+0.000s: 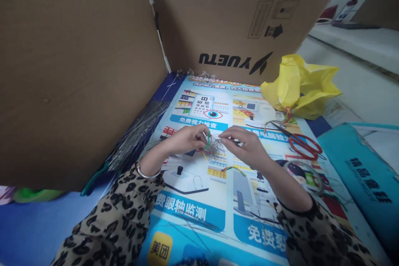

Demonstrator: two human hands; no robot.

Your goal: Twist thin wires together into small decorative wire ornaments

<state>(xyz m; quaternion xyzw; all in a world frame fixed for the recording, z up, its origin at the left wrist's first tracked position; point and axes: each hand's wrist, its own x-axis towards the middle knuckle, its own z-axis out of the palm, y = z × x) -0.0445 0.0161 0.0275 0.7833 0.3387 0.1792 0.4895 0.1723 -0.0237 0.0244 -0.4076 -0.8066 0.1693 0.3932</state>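
Over the middle of the printed poster, my left hand (pixel 190 139) is closed, fingertips pinching a green wire (pixel 208 140). A small tangle of thin silvery wires (pixel 215 148) hangs at those fingertips. Coming in from the other side, my right hand (pixel 245 144) has thumb and fingers together at the tangle's edge, pinching a thin wire end. The exact shape of the wire piece is too fine to make out. Just below, a short bunch of coloured wires (pixel 234 169) lies on the poster.
Cardboard panels (pixel 93 70) stand at the left and back. Beside the left panel lies a bundle of long thin wires (pixel 137 135). To the right are red-handled scissors (pixel 304 148), a yellow bag (pixel 299 87), a clear tape roll (pixel 319 181) and a teal box (pixel 358 183).
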